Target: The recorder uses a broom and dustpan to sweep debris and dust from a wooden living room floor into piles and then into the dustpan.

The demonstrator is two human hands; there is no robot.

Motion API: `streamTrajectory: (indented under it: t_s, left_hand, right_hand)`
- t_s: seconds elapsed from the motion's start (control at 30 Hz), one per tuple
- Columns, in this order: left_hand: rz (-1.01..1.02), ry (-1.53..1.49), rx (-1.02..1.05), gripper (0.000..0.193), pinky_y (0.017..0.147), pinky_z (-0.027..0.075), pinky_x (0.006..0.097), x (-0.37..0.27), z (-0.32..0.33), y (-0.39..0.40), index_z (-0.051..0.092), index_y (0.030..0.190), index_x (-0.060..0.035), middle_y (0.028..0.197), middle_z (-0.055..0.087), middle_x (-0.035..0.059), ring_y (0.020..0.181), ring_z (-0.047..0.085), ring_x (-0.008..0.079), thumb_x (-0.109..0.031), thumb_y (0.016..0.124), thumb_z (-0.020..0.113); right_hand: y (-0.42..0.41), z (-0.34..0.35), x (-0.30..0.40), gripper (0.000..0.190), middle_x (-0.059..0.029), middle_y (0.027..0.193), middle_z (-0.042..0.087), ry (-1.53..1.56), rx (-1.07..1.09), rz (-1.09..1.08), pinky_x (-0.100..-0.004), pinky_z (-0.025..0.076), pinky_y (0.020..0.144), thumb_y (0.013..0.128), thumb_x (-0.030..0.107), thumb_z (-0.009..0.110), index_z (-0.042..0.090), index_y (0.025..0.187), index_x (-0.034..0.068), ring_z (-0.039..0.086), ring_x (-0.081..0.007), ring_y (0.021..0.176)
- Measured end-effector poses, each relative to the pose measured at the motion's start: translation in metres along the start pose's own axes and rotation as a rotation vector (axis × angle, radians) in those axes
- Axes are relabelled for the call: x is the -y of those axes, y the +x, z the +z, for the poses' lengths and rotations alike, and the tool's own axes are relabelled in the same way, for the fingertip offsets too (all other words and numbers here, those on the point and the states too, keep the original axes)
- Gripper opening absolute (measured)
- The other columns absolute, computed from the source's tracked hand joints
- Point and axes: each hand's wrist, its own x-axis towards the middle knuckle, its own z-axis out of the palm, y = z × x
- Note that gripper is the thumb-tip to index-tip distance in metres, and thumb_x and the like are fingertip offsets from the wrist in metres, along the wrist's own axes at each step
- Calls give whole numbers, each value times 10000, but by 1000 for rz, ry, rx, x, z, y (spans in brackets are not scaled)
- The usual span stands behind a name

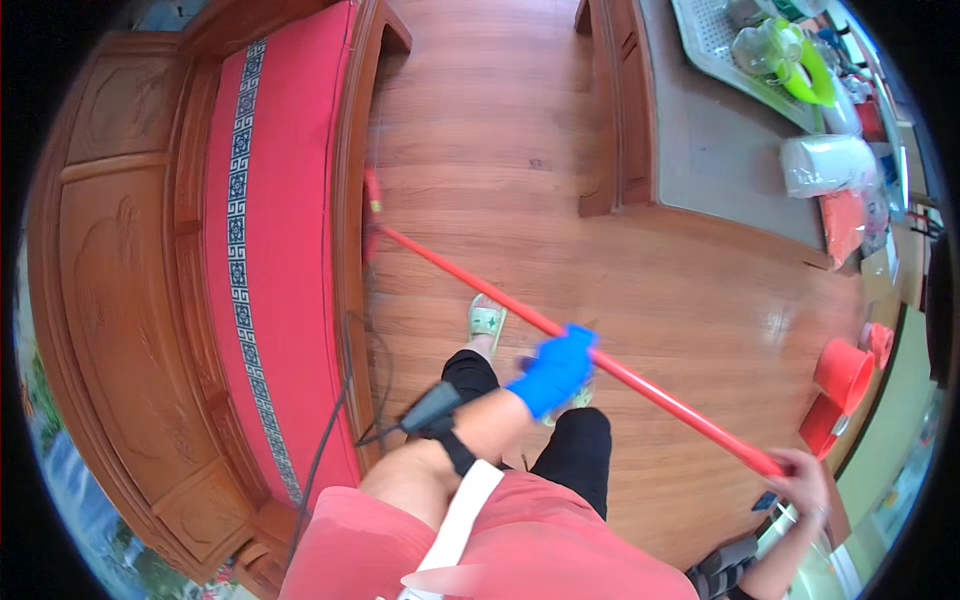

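Observation:
My left hand (pixel 559 371), in a blue glove, grips the middle of a long red pole (pixel 667 394), which belongs to a broom or similar floor-cleaning tool. At the pole's upper end, on the right, my bare right hand (pixel 802 480) is closed around it. The pole slants down to the left across the floor. Its red head (pixel 373 196) reaches the lower edge of a carved wooden bench (pixel 349 187). Part of that head is hidden beneath the bench, so its kind cannot be made out.
A red cushion (pixel 281 247) covers the bench seat. Dark cables (pixel 341 397) hang by its front edge. A wooden table (pixel 720 157) bears a perforated tray (pixel 705 45) and a wrapped white roll (pixel 829 165). A red bucket (pixel 844 375) stands at the right. My slippered foot (pixel 487 316) rests on the wood-look floor (pixel 480 112).

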Motion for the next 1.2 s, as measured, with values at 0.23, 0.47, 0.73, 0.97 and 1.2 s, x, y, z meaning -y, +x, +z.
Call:
streamTrajectory:
  t_s: [0.23,0.47,0.73,0.97,1.2]
  left_hand:
    - [-93,434,-173,178,766,482,498,91,-2,-37,562,998,-92,998,600,230,919,605,411,-201,887,476]
    - [341,38,-64,253,620,484,424,-43,145,-50,582,826,-49,784,613,195,676,605,312,-280,845,480]
    - [556,253,308,177,599,480,407,-148,194,-191,573,795,-71,712,618,176,614,603,308,-228,835,503]
    - [693,203,311,162,673,500,439,-113,147,-293,577,802,-68,816,642,184,753,633,367,-227,826,554]
    - [534,572,32,174,661,492,459,-5,76,-260,564,804,-83,792,631,192,775,612,412,-252,801,607]
  right_hand:
    - [9,84,-62,447,-54,916,653,61,182,-575,-213,450,673,690,-20,615,630,1137,2,557,-83,765]
    - [-138,-41,-166,452,-103,743,608,336,-282,-958,-205,385,417,724,193,665,551,1072,-71,508,-95,478]
    - [-293,-51,-266,425,-110,783,491,519,-674,-1164,-294,481,597,826,352,646,532,990,-23,507,-171,611]
    - [-323,4,-246,191,-100,802,491,882,-871,-1703,-444,424,836,740,247,552,533,740,57,479,-247,737]
    - [-251,136,-147,236,-63,696,533,955,-333,-1373,-452,451,757,889,301,570,450,806,114,534,-212,701]
